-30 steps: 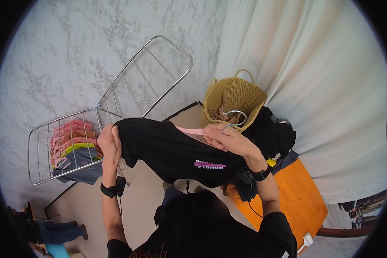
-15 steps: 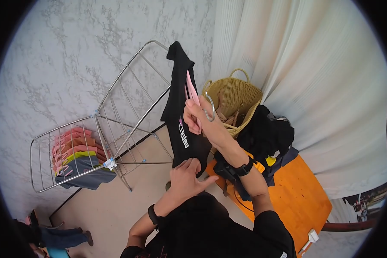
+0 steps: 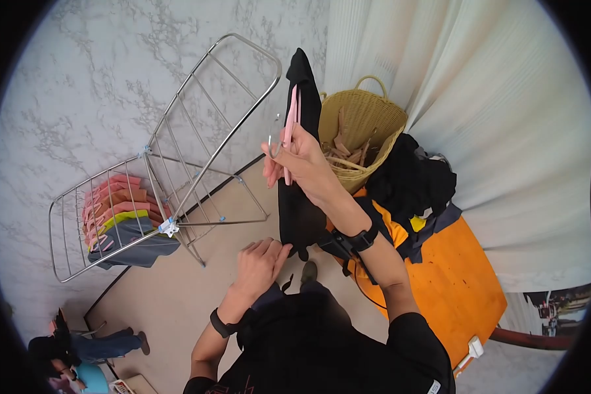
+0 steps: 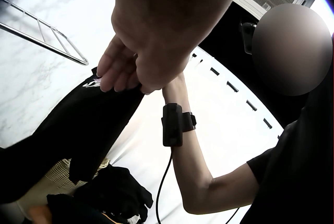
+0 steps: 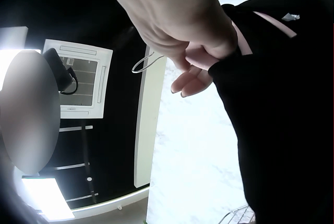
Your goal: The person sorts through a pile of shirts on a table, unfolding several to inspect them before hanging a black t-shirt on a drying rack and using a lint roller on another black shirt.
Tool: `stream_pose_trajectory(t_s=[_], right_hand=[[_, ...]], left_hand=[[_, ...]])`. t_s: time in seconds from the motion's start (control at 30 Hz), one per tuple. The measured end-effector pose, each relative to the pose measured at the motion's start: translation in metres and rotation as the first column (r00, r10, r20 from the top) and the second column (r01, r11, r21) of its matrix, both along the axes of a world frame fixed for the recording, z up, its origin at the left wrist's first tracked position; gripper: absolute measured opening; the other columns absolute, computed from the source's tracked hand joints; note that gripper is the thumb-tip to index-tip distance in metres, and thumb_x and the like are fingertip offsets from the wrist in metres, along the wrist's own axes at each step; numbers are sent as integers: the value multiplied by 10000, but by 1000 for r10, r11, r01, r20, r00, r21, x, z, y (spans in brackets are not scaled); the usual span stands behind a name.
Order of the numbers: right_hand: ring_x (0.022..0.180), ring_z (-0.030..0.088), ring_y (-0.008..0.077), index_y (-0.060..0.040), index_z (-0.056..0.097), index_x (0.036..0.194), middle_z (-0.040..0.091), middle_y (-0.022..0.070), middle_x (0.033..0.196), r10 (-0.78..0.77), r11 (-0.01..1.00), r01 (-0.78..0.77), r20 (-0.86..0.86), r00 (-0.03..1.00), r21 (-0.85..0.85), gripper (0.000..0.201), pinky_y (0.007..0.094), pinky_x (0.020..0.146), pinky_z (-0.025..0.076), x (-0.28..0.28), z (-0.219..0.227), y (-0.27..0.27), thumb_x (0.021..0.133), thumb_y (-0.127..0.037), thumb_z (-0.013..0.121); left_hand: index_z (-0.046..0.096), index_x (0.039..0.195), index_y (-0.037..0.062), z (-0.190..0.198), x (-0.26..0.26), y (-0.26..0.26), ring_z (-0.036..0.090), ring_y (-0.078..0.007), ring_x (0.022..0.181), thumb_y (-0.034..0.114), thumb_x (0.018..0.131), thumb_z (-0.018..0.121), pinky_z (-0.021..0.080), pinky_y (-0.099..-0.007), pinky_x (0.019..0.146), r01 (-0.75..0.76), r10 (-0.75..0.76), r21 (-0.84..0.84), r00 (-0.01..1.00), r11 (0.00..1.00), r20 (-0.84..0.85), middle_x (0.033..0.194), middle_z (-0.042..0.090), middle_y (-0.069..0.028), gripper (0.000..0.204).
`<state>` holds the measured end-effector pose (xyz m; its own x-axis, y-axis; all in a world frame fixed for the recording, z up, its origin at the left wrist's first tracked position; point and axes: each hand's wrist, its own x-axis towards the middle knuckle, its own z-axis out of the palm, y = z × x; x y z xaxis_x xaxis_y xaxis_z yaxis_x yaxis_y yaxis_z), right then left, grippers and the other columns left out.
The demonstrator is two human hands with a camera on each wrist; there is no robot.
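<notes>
A black shirt point(image 3: 302, 210) hangs lengthwise on a pink hanger point(image 3: 291, 121). My right hand point(image 3: 303, 161) grips the hanger near its metal hook, fingers curled round it; the right wrist view shows the hanger point(image 5: 242, 39) passing under that hand point(image 5: 177, 15) and into the shirt point(image 5: 282, 104). Down at the shirt's bottom edge, my left hand point(image 3: 259, 266) pinches the cloth with thumb and fingers. In the left wrist view this hand point(image 4: 154, 36) covers part of the edge, beside white print on the shirt point(image 4: 94, 119).
A metal drying rack point(image 3: 167, 226) with pink, orange, yellow and grey garments point(image 3: 128, 243) stands left. To the right are a wicker basket point(image 3: 387, 118) holding wooden pieces, piled dark clothes point(image 3: 410, 180) and an orange table point(image 3: 453, 282). Another person point(image 3: 105, 345) is at lower left.
The shirt turned from lying across between both hands to hanging lengthwise. My left hand went from its far left end to the bottom edge; my right hand raised the hanger and moved slightly left.
</notes>
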<state>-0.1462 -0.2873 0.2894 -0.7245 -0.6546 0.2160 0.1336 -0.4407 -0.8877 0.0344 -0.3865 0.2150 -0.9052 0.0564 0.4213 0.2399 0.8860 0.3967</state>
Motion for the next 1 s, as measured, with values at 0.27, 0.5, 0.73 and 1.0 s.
stream_pose_trajectory(t_s=[0.27,0.5,0.73,1.0], right_hand=[[556,622,122,-42,488,896,664,104,708,-306,952,306,23,952,8,268,213,489,474,38,0,-5,902,-202,702],[665,639,121,-59,532,877,687,111,809,-536,841,539,74,841,-35,154,250,639,538,90,7,-35,922,-122,664],[663,641,121,-27,568,938,675,100,796,-693,700,710,163,702,-77,148,265,667,570,160,8,-42,931,-143,661],[562,601,111,-79,484,819,654,90,711,-798,593,803,91,595,-49,229,239,531,506,197,0,-31,933,-163,664]], left_hand=[[539,696,54,-10,45,-24,532,-275,499,115,846,684,420,-372,477,47,-43,299,999,953,-19,633,551,-75,217],[563,819,61,-24,86,-34,573,-253,554,206,723,810,470,-353,514,4,26,485,998,875,-56,729,588,-45,302],[552,1022,34,-51,95,-72,552,-306,956,247,630,836,430,-422,829,-253,323,287,919,924,-228,951,538,-101,529],[539,795,13,-84,124,-95,513,-337,622,112,866,652,425,-389,592,-1,22,329,998,944,-58,706,534,-122,167]])
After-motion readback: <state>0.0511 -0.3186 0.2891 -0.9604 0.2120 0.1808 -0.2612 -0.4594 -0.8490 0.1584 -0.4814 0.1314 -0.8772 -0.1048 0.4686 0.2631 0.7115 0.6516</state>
